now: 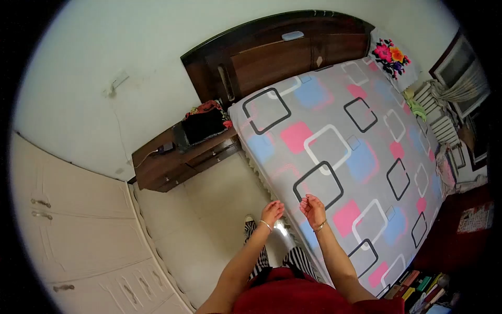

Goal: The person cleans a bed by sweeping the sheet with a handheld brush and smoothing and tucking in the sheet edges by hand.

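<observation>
My left hand (272, 213) is held in the air beside the near edge of the bed, over the gap between mattress and floor. A thin bracelet circles its wrist, and its fingers are loosely bent with nothing visible in them. Just to the right, my right hand (312, 211) hovers in front of the patterned bed sheet (334, 172), palm turned inward and fingers half curled, also holding nothing I can see. The two hands face each other, a small space apart. The grey sheet has pink and blue patches with black and white rounded squares, and lies smoothly over the mattress.
A dark wooden headboard (272, 57) stands against the wall, a floral pillow (392, 57) near it. Left of the bed is a low nightstand (157, 172) with a black bag (204, 125). Pale cabinets (78, 230) line the left; books (418, 288) sit lower right.
</observation>
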Demonstrator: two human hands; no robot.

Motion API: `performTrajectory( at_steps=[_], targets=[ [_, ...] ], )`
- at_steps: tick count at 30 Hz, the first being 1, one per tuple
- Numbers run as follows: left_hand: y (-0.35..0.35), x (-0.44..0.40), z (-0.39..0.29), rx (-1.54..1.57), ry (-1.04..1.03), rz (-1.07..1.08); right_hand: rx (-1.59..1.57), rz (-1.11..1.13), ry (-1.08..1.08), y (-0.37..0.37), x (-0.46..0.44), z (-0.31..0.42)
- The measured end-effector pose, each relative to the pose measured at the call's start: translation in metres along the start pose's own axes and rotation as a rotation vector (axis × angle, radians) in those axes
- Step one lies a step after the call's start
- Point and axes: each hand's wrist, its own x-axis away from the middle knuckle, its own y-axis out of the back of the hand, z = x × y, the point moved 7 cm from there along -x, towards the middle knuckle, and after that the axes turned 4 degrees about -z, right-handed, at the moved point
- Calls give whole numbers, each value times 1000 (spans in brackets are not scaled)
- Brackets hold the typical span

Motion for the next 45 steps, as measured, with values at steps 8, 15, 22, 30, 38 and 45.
performTrajectory(
  at_steps=[8, 15, 22, 30, 38, 45],
  targets=[
    [-16, -122, -136, -200, -73, -19, 118, -43, 14, -93, -92, 17],
    [-12, -246, -200, -486, -340, -77, 375, 7, 76, -149, -216, 45],
    [-33, -305, -324, -1010, -592, -221, 911, 185, 266, -234, -358, 43],
    [27, -474, -347, -811, -200, -185, 1611, 287, 366, -339, -535, 20],
    [117, -504, -212, -831, 333, -122, 2285, 352, 298, -395, -671, 11],
    [73, -481, -234, -475, 353, -190, 2543, 573, 222, -417, -733, 0]
  ],
)
